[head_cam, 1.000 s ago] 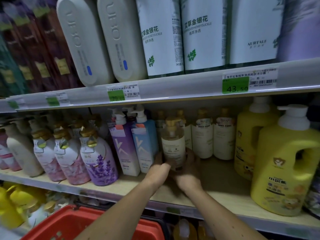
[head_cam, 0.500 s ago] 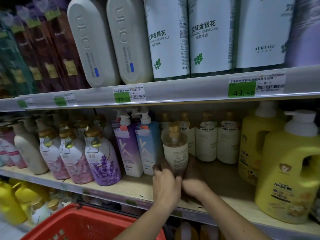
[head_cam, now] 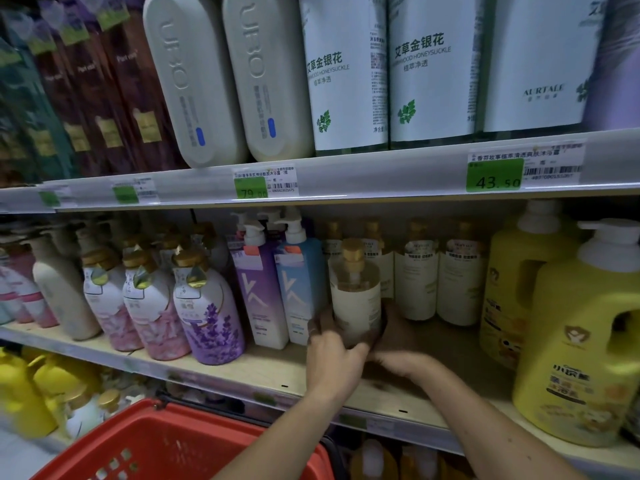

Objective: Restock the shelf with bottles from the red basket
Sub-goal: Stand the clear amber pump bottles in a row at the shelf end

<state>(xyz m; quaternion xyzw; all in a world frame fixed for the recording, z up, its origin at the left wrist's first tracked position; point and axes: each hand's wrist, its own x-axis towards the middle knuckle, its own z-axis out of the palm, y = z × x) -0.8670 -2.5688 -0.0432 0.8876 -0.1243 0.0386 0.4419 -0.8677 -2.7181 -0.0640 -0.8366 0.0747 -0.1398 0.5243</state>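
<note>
Bottle: cream-labelled bottle (head_cam: 355, 299) with a gold pump cap stands upright on the middle shelf (head_cam: 277, 372), just right of the blue pump bottle (head_cam: 298, 289) and in front of a row of similar cream bottles (head_cam: 436, 282).
Left hand: my left hand (head_cam: 334, 355) grips the bottle low on its left side, fingers curled round the base.
Right hand: my right hand (head_cam: 398, 355) holds the bottle from the right side near its bottom; the fingers go behind it, so I cannot see all of them.
Basket: red basket (head_cam: 166, 445) is below the shelf edge, at the lower left; what is inside I cannot tell.
Neighbours: yellow jugs (head_cam: 575, 358) stand well apart on the right, a purple lavender bottle (head_cam: 211, 313) on the left.
</note>
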